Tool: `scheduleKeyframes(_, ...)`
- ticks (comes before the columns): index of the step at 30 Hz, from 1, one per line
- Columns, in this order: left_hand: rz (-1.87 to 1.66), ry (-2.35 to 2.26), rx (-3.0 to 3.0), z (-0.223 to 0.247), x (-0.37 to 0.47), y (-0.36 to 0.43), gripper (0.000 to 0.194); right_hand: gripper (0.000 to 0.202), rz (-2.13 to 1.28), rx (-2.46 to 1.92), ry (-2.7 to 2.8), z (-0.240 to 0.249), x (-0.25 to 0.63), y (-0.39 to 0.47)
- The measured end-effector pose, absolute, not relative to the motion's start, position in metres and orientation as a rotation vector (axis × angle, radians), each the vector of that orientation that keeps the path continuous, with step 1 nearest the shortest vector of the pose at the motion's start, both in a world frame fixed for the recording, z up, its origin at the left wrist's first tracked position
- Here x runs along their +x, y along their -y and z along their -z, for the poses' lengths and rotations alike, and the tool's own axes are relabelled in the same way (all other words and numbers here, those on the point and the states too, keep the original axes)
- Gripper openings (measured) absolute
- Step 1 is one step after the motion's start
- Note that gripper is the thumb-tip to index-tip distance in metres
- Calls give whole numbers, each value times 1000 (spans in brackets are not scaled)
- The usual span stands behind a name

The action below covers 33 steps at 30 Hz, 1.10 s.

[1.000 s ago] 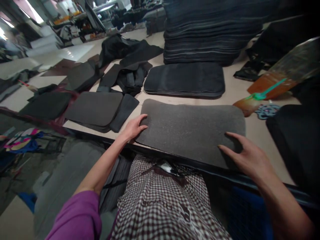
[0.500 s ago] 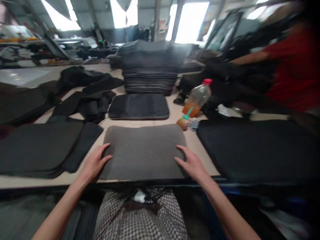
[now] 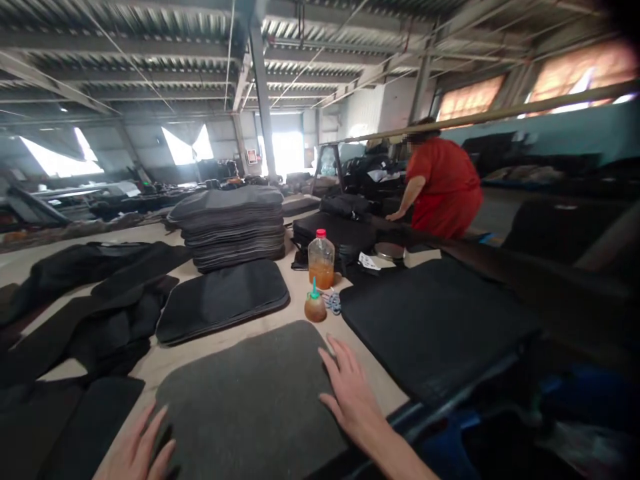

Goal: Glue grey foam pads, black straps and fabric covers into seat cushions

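Viewed from my distant post, left to right. Loose black cloth (image 3: 113,323) occupies the left of the table (image 3: 381,383). My left hand (image 3: 137,450), partly cut off below, has its fingers parted at the left edge of a grey sheet (image 3: 245,407); I see nothing gripped, and cannot tell whether the fingertips press on it. The sheet lies flat at the surface's near edge, between both hands, inward of each set of fingers. Its long axis seems to run from hand to hand, though its lower part leaves view; I judge neither hand clearly nearer. It looks matt, thin and plain, with rounded far corners. My right hand (image 3: 347,383) spreads its fingers wide, thumb apart, over the right edge, grasping nothing. Farther right, a black panel (image 3: 435,327) reaches the near edge.
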<state>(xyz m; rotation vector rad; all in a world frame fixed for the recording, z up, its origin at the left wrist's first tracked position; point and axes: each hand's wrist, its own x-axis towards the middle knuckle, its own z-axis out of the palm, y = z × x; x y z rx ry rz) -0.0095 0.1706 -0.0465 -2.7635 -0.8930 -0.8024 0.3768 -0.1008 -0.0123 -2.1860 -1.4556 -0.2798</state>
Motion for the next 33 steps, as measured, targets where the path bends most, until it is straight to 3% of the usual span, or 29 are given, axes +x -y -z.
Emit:
scheduleKeyframes(7, 135, 749, -2876, 18, 50, -117, 68, 53, 186, -2093, 1610, 17, 366, 101)
scheduleKeyframes(12, 25, 746, -2868, 20, 51, -111, 66, 41, 59, -2050, 1692, -6, 337, 82)
scheduleKeyframes(20, 44, 697, -2878, 21, 49, -115, 66, 69, 45, -1867, 1912, 2, 290, 30)
scheduleKeyframes(27, 39, 728, -2913, 17, 50, -112, 66, 77, 26, -2168, 1780, 18, 348, 110)
scheduleKeyframes(33, 91, 733, -2935, 17, 50, -109, 69, 67, -17, -2253, 1718, 11, 370, 178)
